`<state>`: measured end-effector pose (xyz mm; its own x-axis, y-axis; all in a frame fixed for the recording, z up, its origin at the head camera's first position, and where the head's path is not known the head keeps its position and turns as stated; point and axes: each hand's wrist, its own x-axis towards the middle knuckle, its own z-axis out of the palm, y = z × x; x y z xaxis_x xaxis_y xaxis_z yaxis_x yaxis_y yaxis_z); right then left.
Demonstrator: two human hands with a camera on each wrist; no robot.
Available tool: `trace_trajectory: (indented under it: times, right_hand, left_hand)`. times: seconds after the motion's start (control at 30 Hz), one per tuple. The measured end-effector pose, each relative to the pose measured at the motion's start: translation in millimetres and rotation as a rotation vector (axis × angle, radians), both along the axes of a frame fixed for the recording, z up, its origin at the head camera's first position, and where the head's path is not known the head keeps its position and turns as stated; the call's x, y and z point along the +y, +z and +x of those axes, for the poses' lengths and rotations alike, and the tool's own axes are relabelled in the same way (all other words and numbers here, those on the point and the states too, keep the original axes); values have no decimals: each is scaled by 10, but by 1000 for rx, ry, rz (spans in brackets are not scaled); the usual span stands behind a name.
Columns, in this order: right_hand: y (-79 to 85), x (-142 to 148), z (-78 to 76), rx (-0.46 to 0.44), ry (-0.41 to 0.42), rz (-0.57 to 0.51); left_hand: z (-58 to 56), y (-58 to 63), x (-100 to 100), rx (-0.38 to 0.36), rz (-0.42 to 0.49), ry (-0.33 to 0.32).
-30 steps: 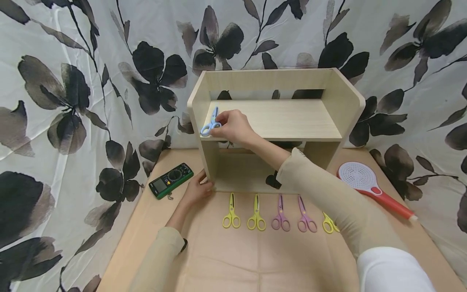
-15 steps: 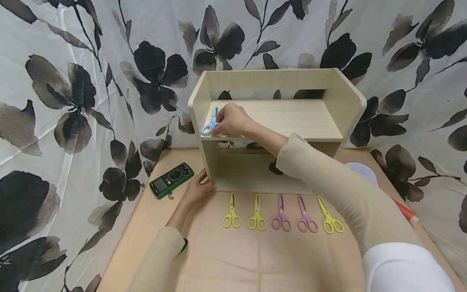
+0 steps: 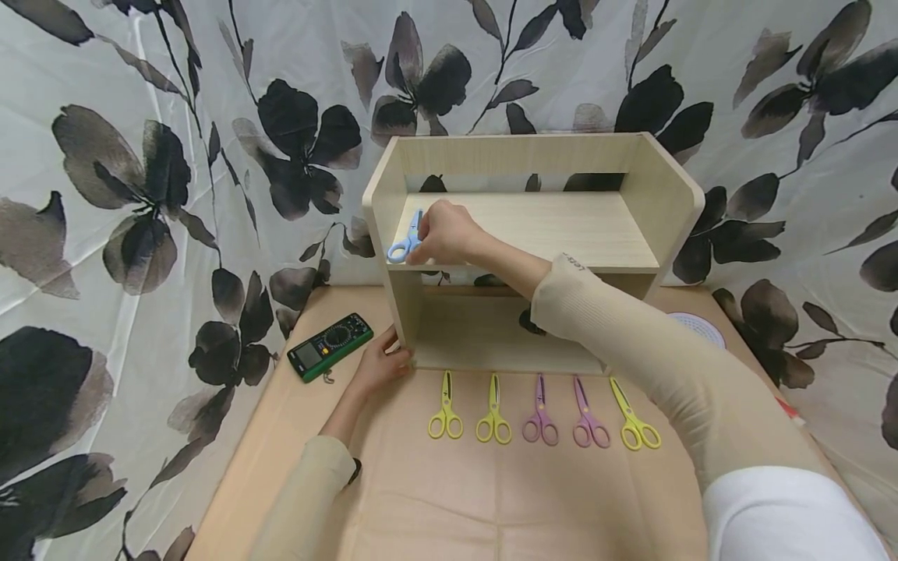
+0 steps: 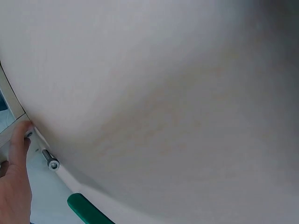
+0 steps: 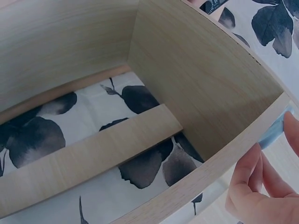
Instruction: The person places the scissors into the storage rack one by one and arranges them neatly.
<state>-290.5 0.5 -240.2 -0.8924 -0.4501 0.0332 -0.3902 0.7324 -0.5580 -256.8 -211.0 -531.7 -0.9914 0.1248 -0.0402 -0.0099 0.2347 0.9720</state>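
My right hand (image 3: 449, 232) pinches light-blue scissors (image 3: 400, 250) at the left end of the upper board of a pale wooden shelf (image 3: 519, 156). The scissors lie with blades toward the back, partly covered by the fingers. In the right wrist view, thumb and fingers (image 5: 252, 175) meet beside the blue scissors (image 5: 273, 130) along the board's edge. My left hand (image 3: 382, 360) grips the front edge of the shelf's left side panel, near its foot. The left wrist view shows that hand (image 4: 16, 186) at the panel edge.
A row of yellow scissors (image 3: 445, 417) and purple scissors (image 3: 539, 421) lies before the shelf. A green-and-black multimeter (image 3: 330, 347) lies left of it. Behind the right sleeve, a white perforated round head (image 3: 698, 327) is partly hidden. Floral cloth (image 3: 295, 148) hangs behind.
The blue scissors' blades have turned slightly to the right, while the right fingers have drawn closer together. The right forearm has shifted, covering more of the red-handled item. The left hand stays put.
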Motion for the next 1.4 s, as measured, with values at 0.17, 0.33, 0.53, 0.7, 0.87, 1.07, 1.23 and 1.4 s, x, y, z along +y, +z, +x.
trace_trajectory:
  times: [0.17, 0.33, 0.53, 0.7, 0.87, 1.07, 1.23, 1.4]
  right_hand:
    - [-33, 14, 15, 19, 12, 7]
    - [-64, 35, 21, 50, 22, 7]
    - [-79, 111, 40, 44, 43, 26]
    - [-106, 262, 128, 53, 21, -12]
    - [-276, 380, 382, 93, 46, -161]
    - [-740, 482, 807, 97, 81, -361]
    - [-1298, 530, 1010, -28, 48, -487]
    - [-1893, 548, 1144, -169, -20, -574]
  left_hand:
    - [10, 3, 19, -2, -20, 5]
    - [22, -1, 37, 3, -33, 14]
    - [33, 2, 54, -1, -34, 33]
    - [48, 25, 42, -2, -53, 39]
    - [63, 59, 22, 7, -77, 48]
    - [62, 39, 41, 10, -68, 28]
    - [73, 15, 76, 30, -59, 20]
    - [76, 18, 110, 42, -63, 19]
